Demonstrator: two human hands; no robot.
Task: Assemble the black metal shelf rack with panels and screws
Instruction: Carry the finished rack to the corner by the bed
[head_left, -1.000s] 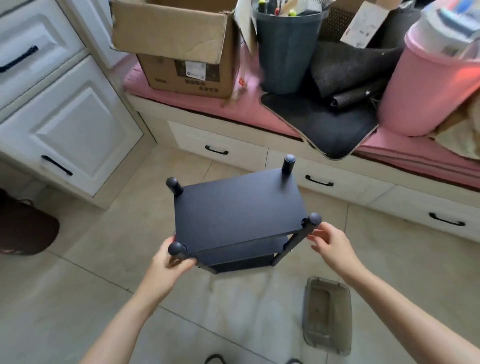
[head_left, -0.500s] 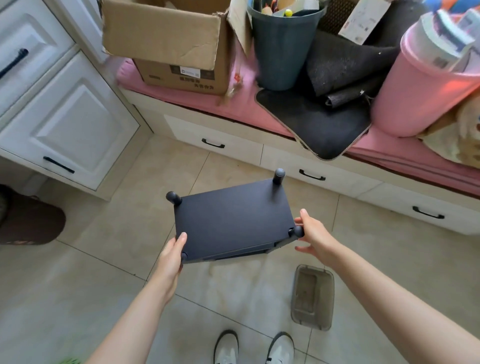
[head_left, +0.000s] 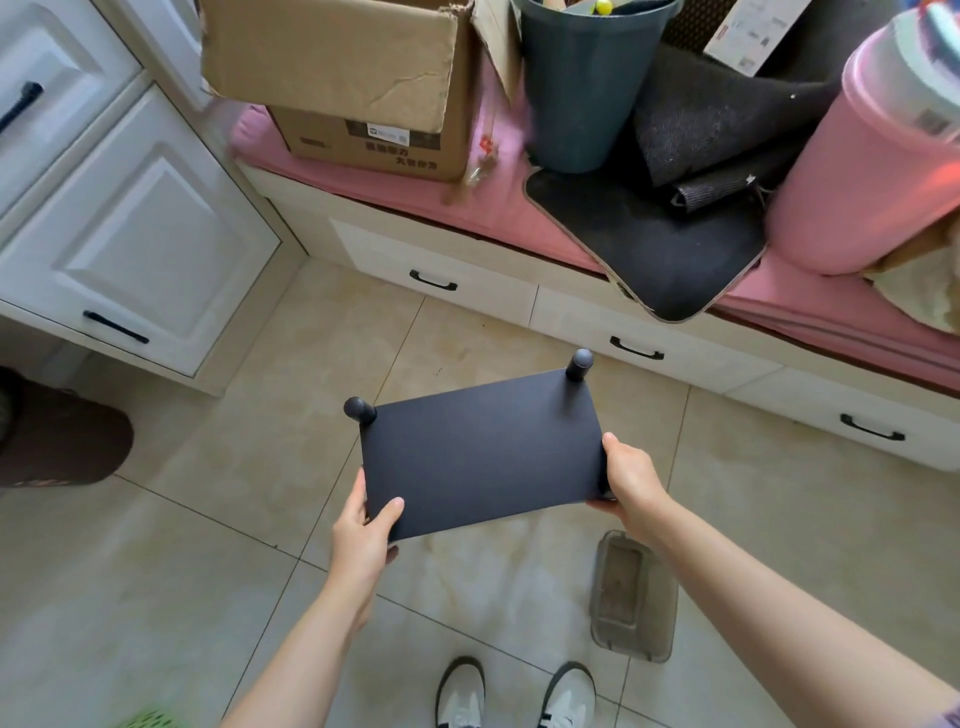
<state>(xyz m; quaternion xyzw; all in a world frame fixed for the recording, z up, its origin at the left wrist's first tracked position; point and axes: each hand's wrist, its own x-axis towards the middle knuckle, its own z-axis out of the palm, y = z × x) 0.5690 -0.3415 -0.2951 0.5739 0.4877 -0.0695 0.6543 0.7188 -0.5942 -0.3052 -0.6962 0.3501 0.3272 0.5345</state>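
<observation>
Both hands clamp the black shelf rack by its near corners: left hand with thumb on top, right hand wrapped round the corner post. It hangs above the tiled floor, so keep it level and lower it squarely, clear of the plastic tray.

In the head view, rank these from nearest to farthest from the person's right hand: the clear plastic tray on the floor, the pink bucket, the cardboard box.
Measured from the right hand, which grips the rack's right edge:
1. Clear plastic tray, on the floor tiles just below the hand.
2. Pink bucket, up right on the pink bench cushion.
3. Cardboard box, up left on the far end of the bench.
</observation>
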